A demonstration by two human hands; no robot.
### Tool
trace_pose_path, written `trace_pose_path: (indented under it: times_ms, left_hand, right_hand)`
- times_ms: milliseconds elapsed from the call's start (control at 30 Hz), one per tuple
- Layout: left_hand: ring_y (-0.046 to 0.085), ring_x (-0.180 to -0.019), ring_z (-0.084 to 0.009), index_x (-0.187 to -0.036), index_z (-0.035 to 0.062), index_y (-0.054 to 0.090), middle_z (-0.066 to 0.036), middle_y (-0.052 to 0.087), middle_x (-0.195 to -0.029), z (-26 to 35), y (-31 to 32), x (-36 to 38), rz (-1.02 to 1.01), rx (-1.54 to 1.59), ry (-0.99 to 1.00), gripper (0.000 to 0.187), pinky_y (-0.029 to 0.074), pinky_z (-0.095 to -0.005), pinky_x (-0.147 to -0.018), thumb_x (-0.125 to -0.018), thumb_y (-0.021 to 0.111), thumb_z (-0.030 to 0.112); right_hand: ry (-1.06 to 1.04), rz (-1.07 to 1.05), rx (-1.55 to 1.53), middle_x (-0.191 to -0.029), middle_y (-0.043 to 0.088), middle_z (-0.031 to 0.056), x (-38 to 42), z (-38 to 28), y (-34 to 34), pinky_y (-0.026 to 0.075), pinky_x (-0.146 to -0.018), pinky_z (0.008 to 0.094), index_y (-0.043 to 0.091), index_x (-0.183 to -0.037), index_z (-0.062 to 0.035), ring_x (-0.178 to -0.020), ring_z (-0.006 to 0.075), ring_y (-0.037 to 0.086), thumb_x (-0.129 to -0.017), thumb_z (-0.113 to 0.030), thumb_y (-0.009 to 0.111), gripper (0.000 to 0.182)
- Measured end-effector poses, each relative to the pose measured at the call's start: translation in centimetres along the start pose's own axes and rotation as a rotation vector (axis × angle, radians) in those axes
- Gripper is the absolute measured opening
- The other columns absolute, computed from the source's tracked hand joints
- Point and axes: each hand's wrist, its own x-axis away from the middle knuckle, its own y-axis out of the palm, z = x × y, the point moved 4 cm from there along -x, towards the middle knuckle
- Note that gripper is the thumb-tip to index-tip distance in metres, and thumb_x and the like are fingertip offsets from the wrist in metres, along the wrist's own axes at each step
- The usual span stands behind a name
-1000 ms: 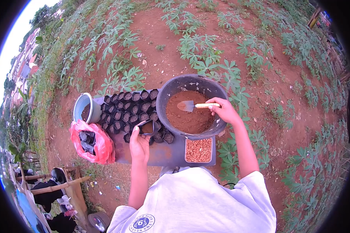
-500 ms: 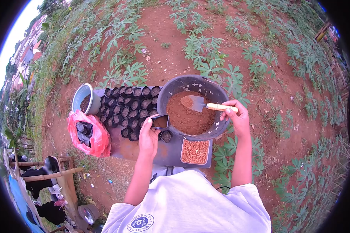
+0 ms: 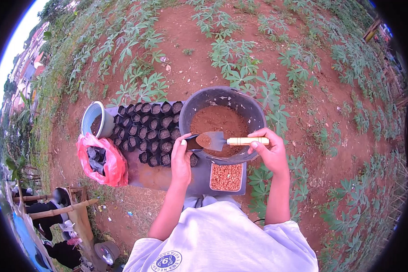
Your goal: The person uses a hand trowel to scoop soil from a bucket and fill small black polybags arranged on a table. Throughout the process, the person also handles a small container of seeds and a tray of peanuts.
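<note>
My right hand (image 3: 269, 149) is closed round the pale wooden handle of a trowel (image 3: 216, 141). Reddish-brown soil lies on the blade, whose tip reaches over the mouth of a black plastic seedling bag (image 3: 192, 144). That bag is gripped by my left hand (image 3: 182, 161) at the left edge of a large dark basin (image 3: 260, 120). Loose soil (image 3: 220, 119) fills the lower part of the basin. Left of my left hand, several filled black seedling bags (image 3: 145, 131) stand in close rows.
A clear tub of tan seeds or pellets (image 3: 226, 177) sits in front of the basin on the table (image 3: 156, 177). At the left are a pale bucket with soil (image 3: 105, 122) and a pink plastic bag (image 3: 118, 170) holding black bags. Leafy plants (image 3: 240, 59) grow beyond.
The trowel has come down and left with its soil, from above the basin to the mouth of the seedling bag. My left hand has shifted slightly, still holding the bag.
</note>
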Motion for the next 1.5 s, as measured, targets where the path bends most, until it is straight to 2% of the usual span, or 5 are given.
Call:
trace_pose_path:
  times_ms: [267,733,833,1233,1500]
  left_hand:
    - [0.056,-0.106,-0.0107,-0.129,0.0042,0.054,-0.004,0.059,-0.118,0.6,0.7,0.8,0.018,-0.067,0.047,0.031,0.042,-0.0286,-0.094,-0.105,0.041,0.019]
    - [0.054,-0.105,-0.0085,-0.137,0.0027,0.053,-0.004,0.058,-0.121,0.7,-0.2,3.1,0.045,-0.491,0.158,0.040,0.041,-0.0253,-0.093,-0.106,0.042,0.024]
    - [0.049,-0.117,-0.0172,-0.133,0.0035,0.057,-0.008,0.052,-0.123,0.5,-0.1,3.0,-0.005,-0.364,0.075,0.038,0.034,-0.0294,-0.104,-0.106,0.041,0.023]
    - [0.048,-0.113,-0.0166,-0.139,0.0069,0.056,-0.008,0.050,-0.121,3.2,-2.4,2.4,-0.189,-0.607,0.138,0.039,0.036,-0.0285,-0.103,-0.105,0.041,0.021]
    - [0.048,-0.114,-0.0156,-0.137,0.0048,0.057,-0.007,0.051,-0.121,3.1,-7.4,1.7,-0.213,-0.376,-0.005,0.041,0.036,-0.0276,-0.102,-0.105,0.041,0.024]
  right_hand:
    - [-0.024,-0.024,0.290,-0.082,0.067,0.0052,0.2,-1.3,2.2,0.050,-0.065,0.0267,0.066,-0.103,-0.0007,-0.074,0.0095,0.064,-0.088,-0.010,0.072,0.019]
    - [-0.434,-0.298,0.795,-0.091,0.063,0.0113,-0.2,-5.8,8.0,0.050,-0.079,0.0412,0.061,-0.100,-0.0042,-0.088,0.0325,0.063,-0.086,-0.018,0.070,0.022]
    - [-0.493,-0.308,0.876,-0.090,0.060,0.0107,0.1,-6.8,8.9,0.049,-0.080,0.0412,0.060,-0.098,-0.0047,-0.087,0.0316,0.062,-0.086,-0.017,0.069,0.020]
    - [-0.535,-0.366,1.071,-0.092,0.058,0.0107,0.6,-7.7,14.3,0.047,-0.083,0.0433,0.056,-0.097,-0.0047,-0.090,0.0307,0.061,-0.086,-0.015,0.067,0.019]
    - [-0.528,-0.336,1.095,-0.087,0.056,0.0089,0.9,-8.8,18.5,0.045,-0.074,0.0411,0.059,-0.094,-0.0064,-0.082,0.0299,0.058,-0.084,-0.011,0.067,0.015]
